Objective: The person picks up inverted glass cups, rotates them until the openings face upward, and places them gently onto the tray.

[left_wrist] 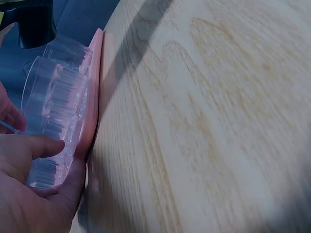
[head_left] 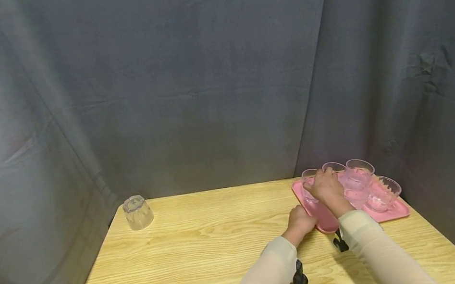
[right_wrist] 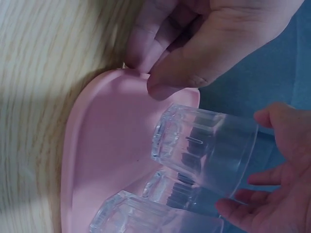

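Several clear cups (head_left: 383, 194) stand upright on a pink tray (head_left: 324, 215) at the right end of the table. My left hand (head_left: 301, 221) pinches the tray's near left edge; in the right wrist view its thumb lies over the rim, with fingers beneath. My right hand (head_left: 327, 187) reaches over the cups from above. Seen from the right wrist, its thumb and fingers are curved about the mouth of one clear cup (right_wrist: 206, 143), which stands nearest the left hand. Part of that cup is hidden by the right hand in the head view.
Another clear cup (head_left: 139, 215) stands upside down at the table's far left corner. The wooden table (head_left: 206, 242) stretches between it and the tray. Grey curtains (head_left: 184, 80) hang behind and at both sides. A black wrist mount (head_left: 300, 277) sits on the left sleeve.
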`<act>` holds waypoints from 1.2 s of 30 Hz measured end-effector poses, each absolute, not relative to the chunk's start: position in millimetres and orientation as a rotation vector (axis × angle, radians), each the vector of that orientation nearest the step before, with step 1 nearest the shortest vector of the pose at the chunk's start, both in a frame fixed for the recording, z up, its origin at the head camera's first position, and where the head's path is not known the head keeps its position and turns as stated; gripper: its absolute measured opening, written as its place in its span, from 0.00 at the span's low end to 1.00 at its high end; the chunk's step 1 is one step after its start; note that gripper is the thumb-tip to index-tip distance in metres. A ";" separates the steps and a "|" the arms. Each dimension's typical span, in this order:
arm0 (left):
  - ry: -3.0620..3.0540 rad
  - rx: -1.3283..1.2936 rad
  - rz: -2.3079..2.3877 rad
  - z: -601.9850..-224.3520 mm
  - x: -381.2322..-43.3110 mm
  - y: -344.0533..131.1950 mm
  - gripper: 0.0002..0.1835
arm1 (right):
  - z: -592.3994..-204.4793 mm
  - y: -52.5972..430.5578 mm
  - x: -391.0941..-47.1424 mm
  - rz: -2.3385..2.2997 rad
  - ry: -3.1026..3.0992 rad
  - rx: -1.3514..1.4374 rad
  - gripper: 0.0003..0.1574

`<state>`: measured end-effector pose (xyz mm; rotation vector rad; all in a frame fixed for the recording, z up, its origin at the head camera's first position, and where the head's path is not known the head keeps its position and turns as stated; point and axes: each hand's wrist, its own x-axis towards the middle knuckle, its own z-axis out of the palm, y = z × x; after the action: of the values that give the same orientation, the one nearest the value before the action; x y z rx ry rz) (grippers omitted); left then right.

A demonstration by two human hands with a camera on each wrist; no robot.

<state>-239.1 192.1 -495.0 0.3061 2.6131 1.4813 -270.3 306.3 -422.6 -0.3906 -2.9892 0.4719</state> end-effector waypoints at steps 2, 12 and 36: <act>2.608 0.304 1.488 -493.0 -238.3 190.2 0.07 | -420.9 304.6 -270.3 0.456 -2.992 -0.377 0.48; 2.529 0.282 1.552 -486.1 -238.8 182.8 0.04 | -415.6 298.0 -268.2 0.416 -2.972 -0.292 0.44; 2.618 0.370 1.288 -456.4 -246.4 125.0 0.34 | -405.5 267.8 -256.4 0.411 -2.920 -0.131 0.52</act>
<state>-246.4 125.0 -456.4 0.3701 2.6177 1.2875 -256.4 267.8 -405.5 -0.1306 -2.9201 0.4106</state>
